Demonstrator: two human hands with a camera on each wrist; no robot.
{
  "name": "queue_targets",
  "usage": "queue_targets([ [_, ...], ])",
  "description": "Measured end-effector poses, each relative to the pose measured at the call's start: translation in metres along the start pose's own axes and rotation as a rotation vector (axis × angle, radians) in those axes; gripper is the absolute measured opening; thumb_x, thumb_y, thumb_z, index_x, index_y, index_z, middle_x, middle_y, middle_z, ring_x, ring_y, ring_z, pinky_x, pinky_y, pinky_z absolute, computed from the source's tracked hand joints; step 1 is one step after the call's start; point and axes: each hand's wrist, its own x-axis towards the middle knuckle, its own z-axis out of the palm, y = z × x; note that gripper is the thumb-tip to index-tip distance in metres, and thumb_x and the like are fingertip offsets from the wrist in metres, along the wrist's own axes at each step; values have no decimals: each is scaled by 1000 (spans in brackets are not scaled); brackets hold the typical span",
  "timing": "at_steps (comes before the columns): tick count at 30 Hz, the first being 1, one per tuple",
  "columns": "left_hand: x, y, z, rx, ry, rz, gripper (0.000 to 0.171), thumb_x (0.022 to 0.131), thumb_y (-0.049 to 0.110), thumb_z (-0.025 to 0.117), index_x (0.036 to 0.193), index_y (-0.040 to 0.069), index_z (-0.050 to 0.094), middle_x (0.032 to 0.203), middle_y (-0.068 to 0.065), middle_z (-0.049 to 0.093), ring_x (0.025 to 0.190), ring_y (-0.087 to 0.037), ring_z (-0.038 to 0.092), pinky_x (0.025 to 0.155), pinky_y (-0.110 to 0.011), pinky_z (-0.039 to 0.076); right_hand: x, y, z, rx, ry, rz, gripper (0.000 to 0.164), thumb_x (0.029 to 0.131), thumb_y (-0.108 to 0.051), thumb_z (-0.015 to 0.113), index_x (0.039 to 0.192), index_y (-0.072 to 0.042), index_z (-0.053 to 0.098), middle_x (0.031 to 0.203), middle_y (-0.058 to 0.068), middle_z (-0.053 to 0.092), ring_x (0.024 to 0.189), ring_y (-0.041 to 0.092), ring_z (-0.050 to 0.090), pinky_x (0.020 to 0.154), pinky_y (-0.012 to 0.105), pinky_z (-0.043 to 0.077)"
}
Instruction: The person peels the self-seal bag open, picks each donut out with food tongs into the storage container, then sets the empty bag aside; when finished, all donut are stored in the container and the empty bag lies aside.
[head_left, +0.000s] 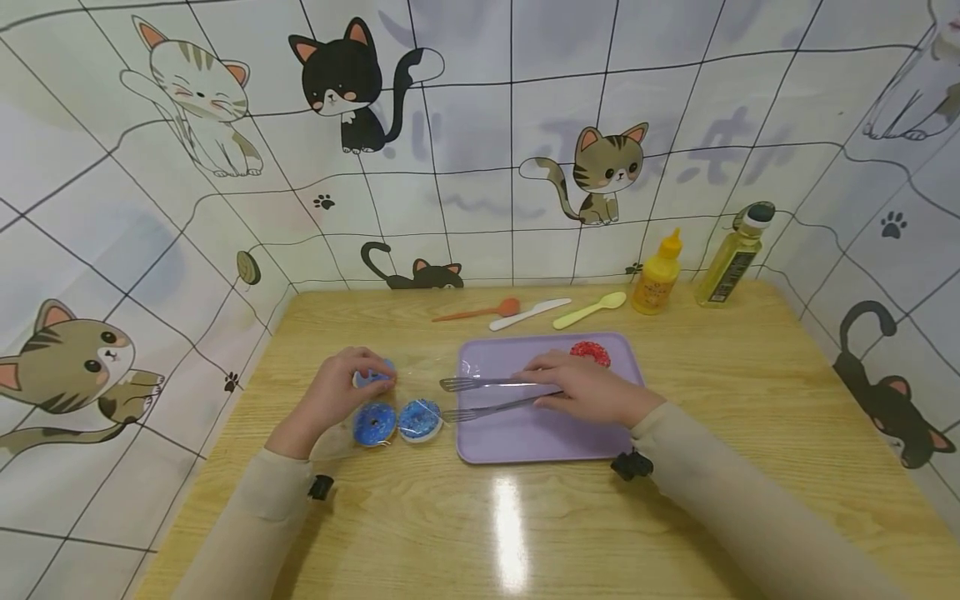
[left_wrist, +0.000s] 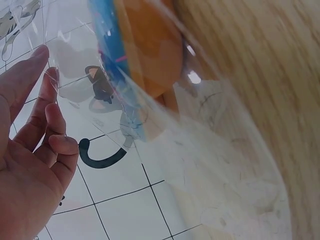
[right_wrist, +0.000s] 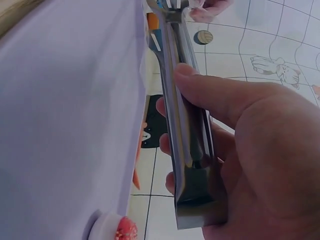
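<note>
My left hand pinches a clear plastic bag between thumb and fingertips at the table's left side. Inside the bag are blue-iced toy donuts: one near the wrist, another to its right, and a third partly hidden by the fingers. In the left wrist view, one donut's orange-brown base shows through the plastic. My right hand grips metal tongs over a purple tray. The tong arms are spread, with their slotted tips pointing left, beside the bagged donuts.
A red-iced donut sits at the tray's back right. Behind the tray lie an orange spoon, a white knife and a yellow spoon. A yellow squeeze bottle and an oil bottle stand at the back right, near the wall.
</note>
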Motion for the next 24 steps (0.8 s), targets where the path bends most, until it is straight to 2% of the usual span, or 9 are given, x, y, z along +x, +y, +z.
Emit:
queue_targets([
  [11, -2, 4, 2, -1, -16, -23, 11, 92, 17, 80, 102, 14, 82, 111, -4, 72, 84, -31, 56, 70, -34, 44, 10, -4, 0, 57, -80, -12, 52, 97, -27, 75, 146, -19, 61, 138, 1, 63, 130, 20, 54, 108, 46, 48],
  [16, -2, 4, 4, 4, -21, -15, 12, 91, 17, 81, 102, 13, 82, 109, -5, 73, 87, -31, 58, 73, -37, 46, 17, -5, 4, 31, -92, -27, 53, 97, -29, 74, 147, -23, 60, 140, -2, 62, 131, 19, 54, 109, 44, 48],
  [24, -1, 2, 8, 17, -14, -13, 10, 90, 15, 82, 100, 15, 83, 106, -3, 73, 86, -27, 57, 73, -37, 47, 25, -12, 2, -17, -109, -53, 51, 97, -28, 75, 146, -22, 61, 137, -3, 64, 125, 17, 56, 106, 42, 50],
])
